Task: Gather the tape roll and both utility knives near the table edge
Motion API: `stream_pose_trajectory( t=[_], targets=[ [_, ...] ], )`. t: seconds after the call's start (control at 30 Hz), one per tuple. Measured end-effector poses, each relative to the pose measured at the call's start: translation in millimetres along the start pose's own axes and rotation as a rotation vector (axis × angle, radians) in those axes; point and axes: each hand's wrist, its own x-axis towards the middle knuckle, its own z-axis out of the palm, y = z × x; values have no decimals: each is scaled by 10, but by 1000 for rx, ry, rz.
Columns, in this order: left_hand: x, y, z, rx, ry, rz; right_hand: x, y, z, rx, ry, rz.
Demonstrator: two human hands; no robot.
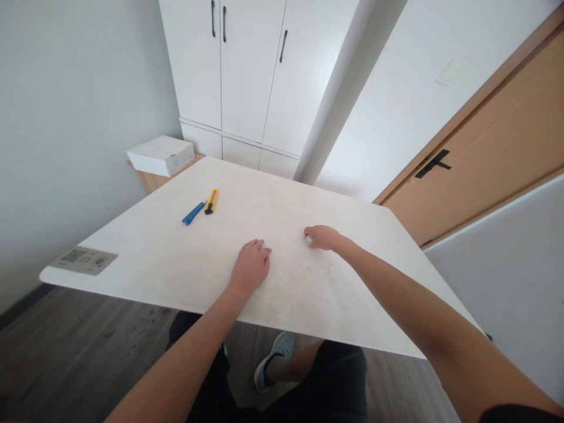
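My right hand (pixel 324 237) is closed around a small, whitish-silver rounded object (pixel 309 239), held low at the table surface; fingers cover most of it, so its kind is unclear. To the left, my left hand (pixel 252 264) rests on the white table (pixel 282 205), its fingers slightly bent and its thumb apart from the index finger. I see no object clearly held in it. Beyond that hand, towards the back left, lie a yellow utility knife (pixel 212 201) and a slim blue tool (pixel 194 213) with a notched end, close together.
A printed label (pixel 86 260) is stuck on the table's left corner. Behind that side, a white box (pixel 162 154) sits on a wooden stand. White cabinets (pixel 247 70) rise at the back, and a wooden door (pixel 489 129) is on the right. My legs are under the front edge.
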Motion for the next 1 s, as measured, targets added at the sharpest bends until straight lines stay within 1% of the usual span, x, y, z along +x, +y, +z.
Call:
stream_pose_trajectory(
  t=[0.17,0.6,0.67,0.73,0.8,0.9,1.0],
  targets=[
    [-1,4,-4,1,-10,-9,21,-7,9,-4,10,-27],
    [-1,2,-2,8,-21,-10,11,-34,32,41,20,6],
    [-5,0,-7,15,-17,-4,-2,12,42,59,33,5],
    [-9,-3,-11,17,-10,4,-39,168,57,83,51,32],
    [-12,-8,-9,9,2,9,-113,461,89,106,72,98],
    [-12,-21,6,3,14,12,-313,1097,207,125,90,254],
    [-8,-39,23,40,11,30,-572,1756,436,147,67,433]
  ],
)
